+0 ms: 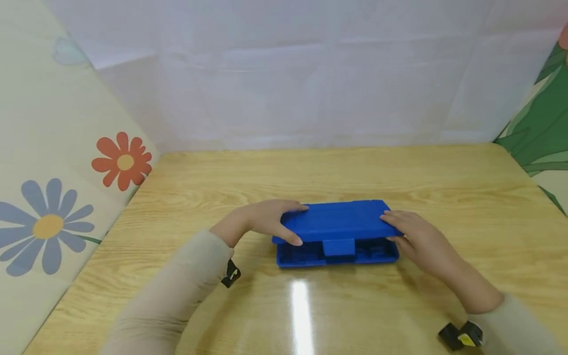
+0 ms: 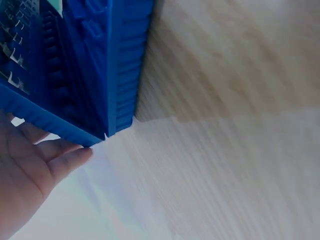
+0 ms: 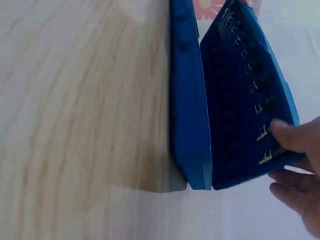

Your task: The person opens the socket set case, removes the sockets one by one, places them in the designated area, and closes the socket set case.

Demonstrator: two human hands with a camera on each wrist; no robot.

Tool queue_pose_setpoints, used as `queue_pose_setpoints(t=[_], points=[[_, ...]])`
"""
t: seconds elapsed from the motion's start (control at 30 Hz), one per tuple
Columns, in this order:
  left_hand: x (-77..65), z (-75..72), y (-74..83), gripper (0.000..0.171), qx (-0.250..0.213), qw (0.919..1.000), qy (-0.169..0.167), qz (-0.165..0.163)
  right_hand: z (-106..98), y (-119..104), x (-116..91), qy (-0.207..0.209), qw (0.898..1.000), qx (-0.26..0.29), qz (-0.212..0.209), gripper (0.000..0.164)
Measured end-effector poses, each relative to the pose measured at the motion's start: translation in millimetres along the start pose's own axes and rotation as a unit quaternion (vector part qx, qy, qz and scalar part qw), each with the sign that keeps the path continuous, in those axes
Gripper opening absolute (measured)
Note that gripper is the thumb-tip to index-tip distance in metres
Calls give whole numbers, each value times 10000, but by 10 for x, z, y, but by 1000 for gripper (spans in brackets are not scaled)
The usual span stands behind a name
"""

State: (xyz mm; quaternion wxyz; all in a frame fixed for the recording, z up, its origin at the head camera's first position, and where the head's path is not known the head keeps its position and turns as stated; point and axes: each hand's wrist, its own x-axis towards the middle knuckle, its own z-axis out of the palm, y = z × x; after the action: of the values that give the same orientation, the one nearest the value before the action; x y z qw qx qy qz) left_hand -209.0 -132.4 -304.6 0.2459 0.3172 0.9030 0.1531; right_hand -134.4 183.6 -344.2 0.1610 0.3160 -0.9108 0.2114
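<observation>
A blue plastic case lies on the wooden table in the head view, its lid (image 1: 341, 219) tilted partway up over the base (image 1: 301, 265). A blue latch tab (image 1: 338, 247) hangs at the lid's front edge. My left hand (image 1: 268, 217) holds the lid's left end, thumb along the front edge and fingers over the top. At the right front corner, my right hand (image 1: 421, 239) pinches the lid, with the thumb inside it in the right wrist view. Small shiny metal clip-like pieces (image 3: 258, 107) line the lid's inner face. Most of the base's inside is hidden under the lid.
The wooden tabletop (image 1: 222, 177) stretches around the case. Behind it hangs a white sheet (image 1: 310, 98). Flower-patterned panels (image 1: 26, 148) flank the table on the left and right. A black wrist device (image 1: 230, 273) sits by the left cuff.
</observation>
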Motion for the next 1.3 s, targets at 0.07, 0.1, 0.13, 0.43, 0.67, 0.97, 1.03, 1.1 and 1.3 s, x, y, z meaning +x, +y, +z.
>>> queue_pose_setpoints(t=[0.07, 0.1, 0.13, 0.43, 0.67, 0.97, 1.03, 1.1, 1.3], points=[[-66, 12, -29, 83, -56, 9999, 116, 21, 8, 22, 15, 182, 9998, 73, -72, 44], [-106, 19, -43, 81, -126, 9997, 187, 26, 11, 32, 23, 281, 9995, 125, -92, 44], [-150, 26, -59, 79, -172, 9995, 271, 26, 14, 41, 33, 378, 9991, 171, -113, 43], [-485, 131, -198, 73, -281, 9946, 990, -118, -6, 86, 143, 752, 9939, 690, 409, 34], [-418, 351, -219, 71, 499, 9932, 1004, 327, -56, 105, 232, 857, 9922, 756, 500, 30], [-262, 540, -163, 75, 1714, 9738, 1023, 1093, -113, 147, 327, 751, 9858, 1181, 933, 28], [-254, 550, -162, 77, 1574, 9782, 893, 1019, -103, 190, 346, 763, 9829, 1312, 1042, 28], [-254, 550, -161, 80, 1408, 9829, 750, 918, -25, 349, 363, 789, 9792, 1448, 1180, 30], [-263, 528, -160, 82, 1118, 9910, 475, 556, 532, 1352, 495, 731, 9629, 1647, 2010, 37]])
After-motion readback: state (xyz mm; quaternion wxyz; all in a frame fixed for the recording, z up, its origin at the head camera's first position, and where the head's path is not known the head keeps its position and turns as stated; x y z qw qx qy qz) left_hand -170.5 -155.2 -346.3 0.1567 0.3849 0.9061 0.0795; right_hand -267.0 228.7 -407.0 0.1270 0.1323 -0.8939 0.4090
